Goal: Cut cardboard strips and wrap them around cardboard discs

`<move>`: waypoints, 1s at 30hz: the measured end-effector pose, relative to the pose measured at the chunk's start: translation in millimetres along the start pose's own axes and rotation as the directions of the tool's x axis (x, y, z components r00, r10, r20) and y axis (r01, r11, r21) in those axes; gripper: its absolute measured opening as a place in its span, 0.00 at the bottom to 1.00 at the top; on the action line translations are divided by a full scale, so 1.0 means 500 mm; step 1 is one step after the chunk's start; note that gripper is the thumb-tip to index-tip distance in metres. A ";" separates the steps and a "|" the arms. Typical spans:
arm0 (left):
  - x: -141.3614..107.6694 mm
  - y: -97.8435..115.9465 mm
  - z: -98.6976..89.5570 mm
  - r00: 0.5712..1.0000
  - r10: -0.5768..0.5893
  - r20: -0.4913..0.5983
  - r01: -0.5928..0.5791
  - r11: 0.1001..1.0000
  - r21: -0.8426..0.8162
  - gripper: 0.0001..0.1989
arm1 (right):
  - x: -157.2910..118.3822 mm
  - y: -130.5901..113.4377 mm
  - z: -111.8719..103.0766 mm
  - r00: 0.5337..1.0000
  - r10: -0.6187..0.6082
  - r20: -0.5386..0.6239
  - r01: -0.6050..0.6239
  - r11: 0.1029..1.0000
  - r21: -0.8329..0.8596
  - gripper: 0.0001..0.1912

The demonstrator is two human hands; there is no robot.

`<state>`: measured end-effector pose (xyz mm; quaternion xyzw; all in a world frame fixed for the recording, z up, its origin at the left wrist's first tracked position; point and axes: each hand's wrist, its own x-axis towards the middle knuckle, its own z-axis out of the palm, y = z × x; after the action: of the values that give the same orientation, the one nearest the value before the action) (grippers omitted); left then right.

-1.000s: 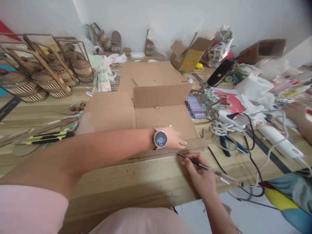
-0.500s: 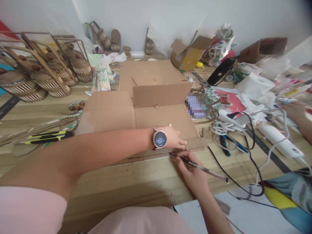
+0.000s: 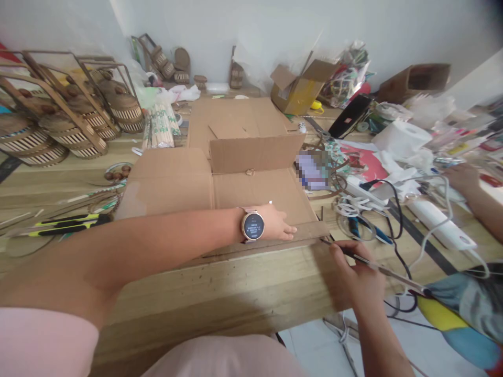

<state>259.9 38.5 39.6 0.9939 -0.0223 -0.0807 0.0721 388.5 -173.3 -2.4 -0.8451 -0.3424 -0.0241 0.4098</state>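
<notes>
Compared with half a second earlier, the right hand (image 3: 361,277) is shifted to the right along the near edge of the cardboard (image 3: 261,188), and the pen (image 3: 393,275) is carried with it, while the left hand (image 3: 273,222) is kept at the same spot. By the right hand the pen is pinched between thumb and fingers, its dark tip pointed away from the body and brought to the near side of a narrow brown strip (image 3: 310,229), close to the strip's right end; whether the strip or the table (image 3: 236,298) is touched by the tip cannot be told. The left hand is laid palm down, its fingers extended and slightly spread, over the near part of the cardboard beside the strip; a round watch (image 3: 253,226) is worn on its wrist. The cardboard is laid out across the middle of the table, with one flap (image 3: 257,153) raised upright behind the left hand. Beyond the strip's right end, blue-handled pliers (image 3: 381,235) are seen next to a coil of white cord (image 3: 348,206), and a co-worker's hand (image 3: 463,178) is seen farther right. At the far left, lidded baskets (image 3: 128,112) are stood together.
</notes>
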 end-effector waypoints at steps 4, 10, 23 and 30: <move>0.000 -0.002 -0.007 0.965 0.229 0.124 -0.238 0.969 0.062 0.20 | -0.018 -0.018 0.012 0.997 -0.036 0.071 0.034 0.999 0.027 0.10; -0.005 0.003 -0.018 0.949 0.246 0.196 -0.272 0.955 0.120 0.41 | -0.034 -0.057 0.048 0.974 -0.123 0.188 0.107 0.990 0.092 0.10; 0.008 -0.024 0.028 0.957 0.270 0.106 -0.280 0.955 0.095 0.43 | 0.060 0.043 -0.055 0.964 0.101 -0.247 -0.144 0.976 -0.164 0.10; 0.030 0.006 0.017 0.965 0.231 0.123 -0.245 0.963 0.113 0.34 | 0.034 0.012 -0.016 0.998 0.049 -0.028 -0.050 0.999 -0.014 0.11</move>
<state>273.2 33.3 29.5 0.9807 -0.1508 -0.1237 0.0166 407.2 -172.1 4.3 -0.8560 -0.3155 -0.0282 0.4086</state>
